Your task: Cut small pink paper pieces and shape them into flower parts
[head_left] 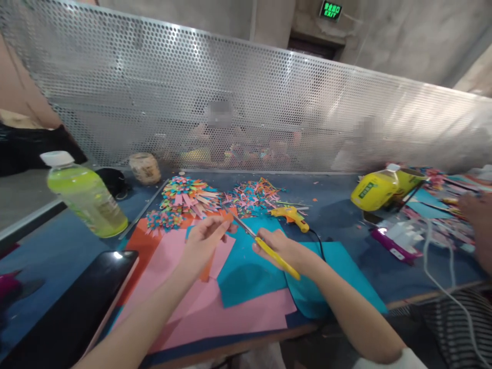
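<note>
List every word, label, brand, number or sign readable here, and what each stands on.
"EXIT": on the green-lit rectangular sign; characters above it too blurred to read.
Yellow plastic bottle: dark green label, too small to read.
Magenta box-shaped object: white marking, too blurred to read.

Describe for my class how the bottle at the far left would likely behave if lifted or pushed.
The bottle would probably feel fairly heavy for its size, since yellow-green liquid shows inside. Being tall and narrow, it may tip if pushed near its white cap. Its rounded sides suggest it could roll once knocked over.
</note>
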{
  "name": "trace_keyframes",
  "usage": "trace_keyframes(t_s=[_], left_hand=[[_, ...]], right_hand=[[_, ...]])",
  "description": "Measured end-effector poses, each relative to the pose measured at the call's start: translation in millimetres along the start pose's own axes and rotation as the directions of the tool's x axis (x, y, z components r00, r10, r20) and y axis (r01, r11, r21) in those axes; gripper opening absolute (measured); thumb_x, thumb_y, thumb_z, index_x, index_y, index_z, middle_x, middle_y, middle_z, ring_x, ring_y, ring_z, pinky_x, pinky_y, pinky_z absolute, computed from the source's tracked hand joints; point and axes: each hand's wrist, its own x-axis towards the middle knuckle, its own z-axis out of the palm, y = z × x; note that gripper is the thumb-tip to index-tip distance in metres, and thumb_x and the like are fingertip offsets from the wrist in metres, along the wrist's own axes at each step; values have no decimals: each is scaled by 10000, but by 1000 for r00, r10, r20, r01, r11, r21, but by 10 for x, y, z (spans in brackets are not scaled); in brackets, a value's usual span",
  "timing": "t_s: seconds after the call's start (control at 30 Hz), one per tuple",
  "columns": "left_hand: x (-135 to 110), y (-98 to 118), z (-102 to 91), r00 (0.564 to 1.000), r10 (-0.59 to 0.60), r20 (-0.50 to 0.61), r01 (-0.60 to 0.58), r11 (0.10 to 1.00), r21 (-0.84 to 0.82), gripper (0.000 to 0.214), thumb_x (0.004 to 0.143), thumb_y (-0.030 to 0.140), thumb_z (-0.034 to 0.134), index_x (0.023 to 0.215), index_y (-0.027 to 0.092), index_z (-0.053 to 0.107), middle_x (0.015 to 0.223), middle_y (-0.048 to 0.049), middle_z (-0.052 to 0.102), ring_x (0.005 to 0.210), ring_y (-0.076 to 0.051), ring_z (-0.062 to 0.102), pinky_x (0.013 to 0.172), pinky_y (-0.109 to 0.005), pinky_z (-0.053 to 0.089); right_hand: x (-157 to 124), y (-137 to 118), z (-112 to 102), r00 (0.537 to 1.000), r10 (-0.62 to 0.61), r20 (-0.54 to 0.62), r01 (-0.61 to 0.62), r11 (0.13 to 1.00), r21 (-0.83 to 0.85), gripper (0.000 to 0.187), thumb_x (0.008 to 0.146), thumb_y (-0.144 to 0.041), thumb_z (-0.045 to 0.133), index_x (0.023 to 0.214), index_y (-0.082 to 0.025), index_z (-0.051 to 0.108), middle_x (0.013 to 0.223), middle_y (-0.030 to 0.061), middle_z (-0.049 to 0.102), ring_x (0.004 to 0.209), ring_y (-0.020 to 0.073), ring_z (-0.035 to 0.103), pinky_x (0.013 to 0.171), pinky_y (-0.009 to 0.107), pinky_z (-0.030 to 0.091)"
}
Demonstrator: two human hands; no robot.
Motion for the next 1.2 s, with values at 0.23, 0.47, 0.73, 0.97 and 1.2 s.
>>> trace_keyframes(t_s=[0.23,0.47,0.73,0.97,1.2], left_hand=[[9,-9,-25,998,-54,-31,55,998,26,215,634,355,664,700,159,606,724,-50,658,653,-136,585,566,-217,451],[28,-79,-21,984,-126,-126,112,987,-117,232,563,338,717,677,170,605,704,-20,655,713,-141,608,564,-196,452],[62,-143,-36,977,-164,-135,140,975,-172,269,486,290,760,676,174,610,705,2,641,680,-118,587,547,-180,447],[70,-174,-36,979,-175,-106,152,969,-196,265,484,259,766,678,172,608,697,11,635,647,-95,569,547,-163,445],[76,-174,-1,974,-170,-152,142,973,-181,300,425,269,784,648,170,610,668,14,623,645,-101,568,527,-159,448]], right_hand=[[3,9,-61,999,45,29,-45,999,-6,306,837,-477,340,734,-200,422,605,6,498,670,190,512,569,275,357],[12,11,-16,998,45,53,-45,999,1,338,833,-495,333,757,-192,460,623,9,519,641,180,504,581,285,352],[39,46,24,992,76,98,-83,994,72,390,807,-536,357,776,-172,493,677,33,570,650,184,528,606,301,359],[47,133,69,993,54,103,-62,995,76,409,801,-559,339,793,-181,494,672,21,554,651,177,523,617,293,352],[54,140,62,993,47,110,-52,997,48,435,799,-574,328,771,-172,491,678,26,547,635,168,502,599,288,340]])
